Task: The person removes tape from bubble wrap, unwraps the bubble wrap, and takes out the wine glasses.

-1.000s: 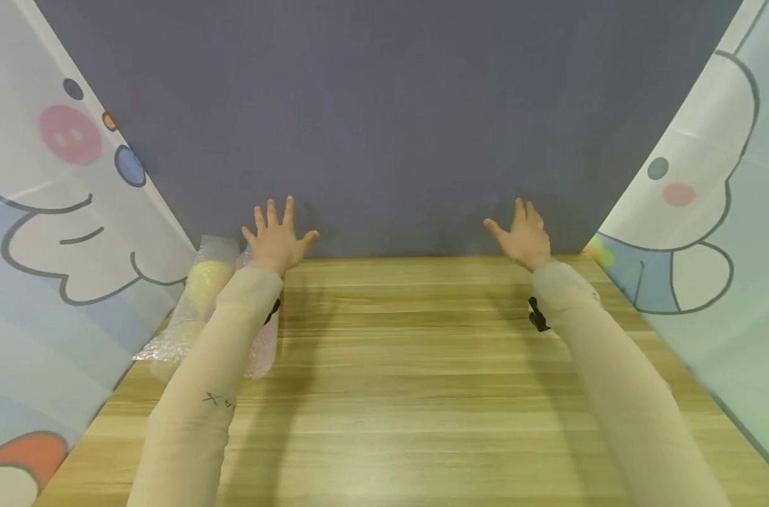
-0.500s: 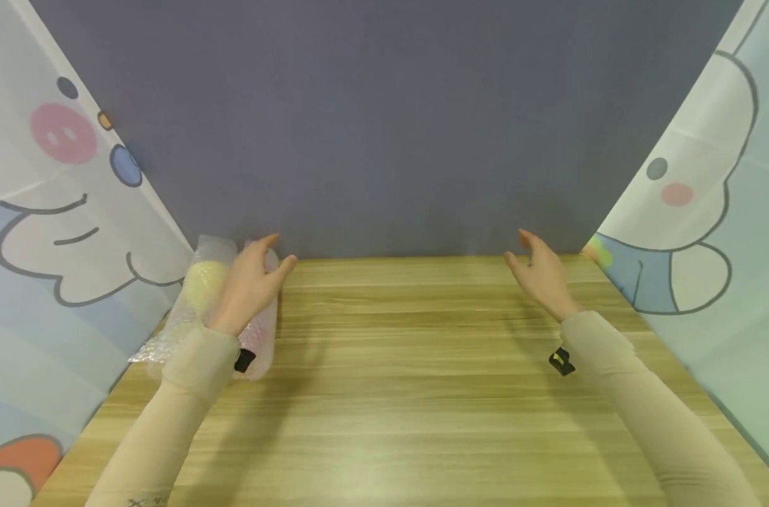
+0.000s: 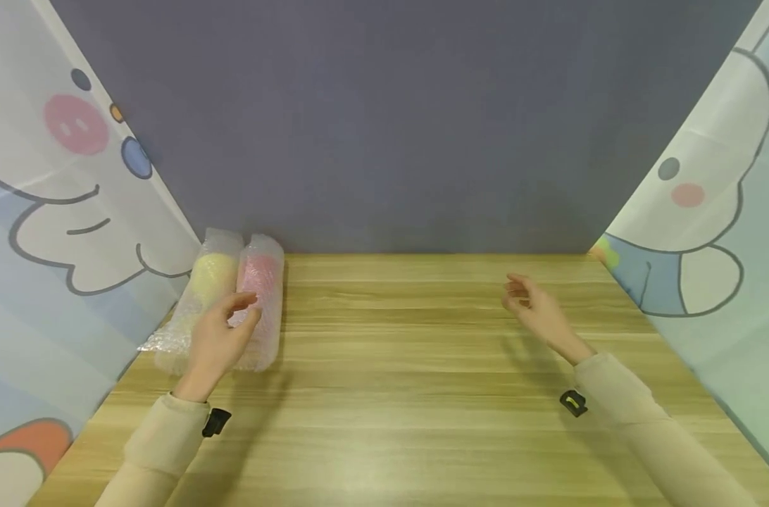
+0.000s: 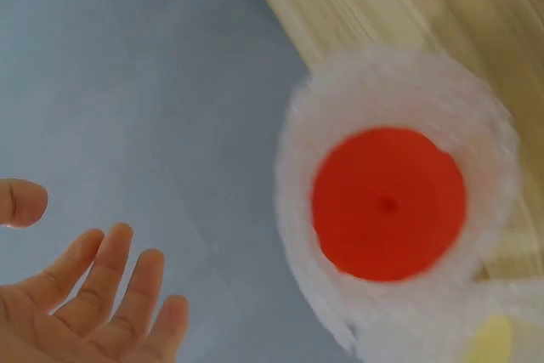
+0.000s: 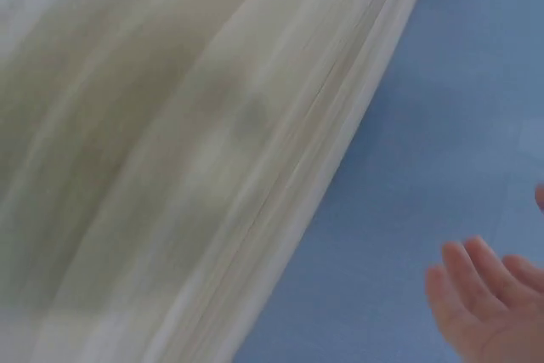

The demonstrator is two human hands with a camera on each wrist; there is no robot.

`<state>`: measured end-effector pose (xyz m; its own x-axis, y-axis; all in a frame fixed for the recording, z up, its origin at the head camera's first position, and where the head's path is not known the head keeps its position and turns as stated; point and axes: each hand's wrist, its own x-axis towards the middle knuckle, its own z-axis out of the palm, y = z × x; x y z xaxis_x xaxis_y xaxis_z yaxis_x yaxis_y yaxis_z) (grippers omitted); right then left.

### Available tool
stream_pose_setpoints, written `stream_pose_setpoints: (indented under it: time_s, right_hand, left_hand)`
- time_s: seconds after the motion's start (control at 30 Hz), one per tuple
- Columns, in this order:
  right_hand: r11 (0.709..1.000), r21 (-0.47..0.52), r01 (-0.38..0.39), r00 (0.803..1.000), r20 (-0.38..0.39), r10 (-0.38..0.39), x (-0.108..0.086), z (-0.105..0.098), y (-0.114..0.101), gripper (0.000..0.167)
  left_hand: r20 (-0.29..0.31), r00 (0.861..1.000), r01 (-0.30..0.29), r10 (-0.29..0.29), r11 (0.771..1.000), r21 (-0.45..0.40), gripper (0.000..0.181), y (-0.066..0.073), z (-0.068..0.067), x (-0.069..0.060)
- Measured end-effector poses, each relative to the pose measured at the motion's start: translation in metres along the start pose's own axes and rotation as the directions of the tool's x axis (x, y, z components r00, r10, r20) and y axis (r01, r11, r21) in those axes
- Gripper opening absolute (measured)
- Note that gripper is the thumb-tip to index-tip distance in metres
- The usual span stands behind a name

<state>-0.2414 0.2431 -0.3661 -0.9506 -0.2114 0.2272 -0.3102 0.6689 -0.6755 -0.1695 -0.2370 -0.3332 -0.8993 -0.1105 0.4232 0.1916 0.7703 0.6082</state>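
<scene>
My left hand (image 3: 218,341) hovers in front of two bubble-wrapped bundles at the back left, its fingers loosely bent and holding nothing. One bundle (image 3: 212,278) shows yellow through the wrap; the other bundle (image 3: 260,274) shows pinkish red and is partly covered by the hand. In the left wrist view a round red end (image 4: 389,204) sits inside its wrap, apart from the fingertips (image 4: 146,274). What the wrap encloses cannot be made out. Over the right side of the table my right hand (image 3: 539,313) hangs, loosely curved, with nothing in it.
A wood-grain table (image 3: 391,394) spreads below both hands. A dark grey panel (image 3: 397,127) rises at its back edge. Cloth walls with cartoon prints, a left wall (image 3: 17,338) and a right wall (image 3: 752,317), border the sides.
Both hands have drawn back from near the grey panel toward the person. Their spread fingers have relaxed into a loose bend. The two wrapped bundles stay in place and are more exposed.
</scene>
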Motion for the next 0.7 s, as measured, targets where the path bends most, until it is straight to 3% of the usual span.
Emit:
stream_pose_setpoints:
  time_s: [0.1,0.2,0.33,0.43,0.63,0.7]
  right_hand:
    - [1.0,0.013,-0.005,0.994,0.113,0.003,-0.004,0.006,0.002,0.058]
    - [0.999,0.046,0.017,0.984,0.176,-0.025,-0.005,0.014,0.004,0.058]
    - [0.996,0.061,0.067,0.975,0.21,-0.078,-0.006,0.024,0.003,0.054]
    - [0.994,0.049,0.094,0.969,0.223,-0.103,-0.007,0.029,0.001,0.052]
    - [0.998,0.009,0.064,0.972,0.227,-0.064,-0.003,0.032,0.0,0.054]
    - [0.999,0.012,0.041,0.971,0.233,-0.043,-0.002,0.033,0.002,0.056]
  left_hand:
    - [0.016,0.999,0.038,-0.038,0.999,0.008,0.034,-0.012,-0.007,0.002]
    - [0.069,0.996,0.057,-0.057,0.998,-0.004,0.037,-0.027,-0.013,0.012]
    - [0.192,0.977,0.104,-0.093,0.994,-0.045,0.046,-0.047,-0.018,0.033]
    - [0.301,0.942,0.176,-0.15,0.983,-0.059,0.056,-0.06,-0.018,0.049]
    - [0.492,0.827,0.353,-0.273,0.933,-0.076,0.07,-0.085,-0.008,0.062]
    - [0.51,0.809,0.388,-0.291,0.917,-0.093,0.071,-0.091,-0.002,0.062]
